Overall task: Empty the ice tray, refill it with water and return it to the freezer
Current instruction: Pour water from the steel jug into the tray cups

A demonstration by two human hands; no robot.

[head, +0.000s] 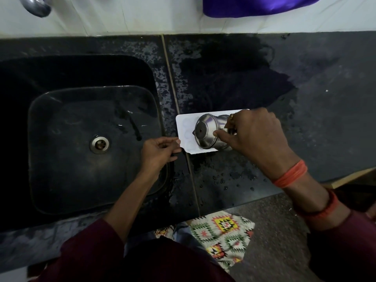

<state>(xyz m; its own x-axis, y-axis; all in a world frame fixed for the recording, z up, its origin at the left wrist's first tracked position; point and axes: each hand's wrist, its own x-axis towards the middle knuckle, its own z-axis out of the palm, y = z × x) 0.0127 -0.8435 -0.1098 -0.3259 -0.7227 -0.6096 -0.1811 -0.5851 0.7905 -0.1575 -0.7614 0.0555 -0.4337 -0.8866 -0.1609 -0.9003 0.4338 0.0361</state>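
A white ice tray (184, 124) lies flat on the wet black counter (317, 102), just right of the sink. My left hand (160, 152) pinches the tray's near left corner between thumb and fingers. My right hand (254, 133) grips a small steel cup (207, 131) and tips it on its side over the tray, with the cup's base facing left. The right half of the tray is hidden under the cup and my right hand. I cannot tell whether water is in the tray's pockets.
A black sink (61, 155) with a steel drain (99, 143) fills the left side. A steel tap spout (37, 6) hangs at the top left. A purple cloth (254, 6) hangs on the white wall. Water drops dot the counter's front edge.
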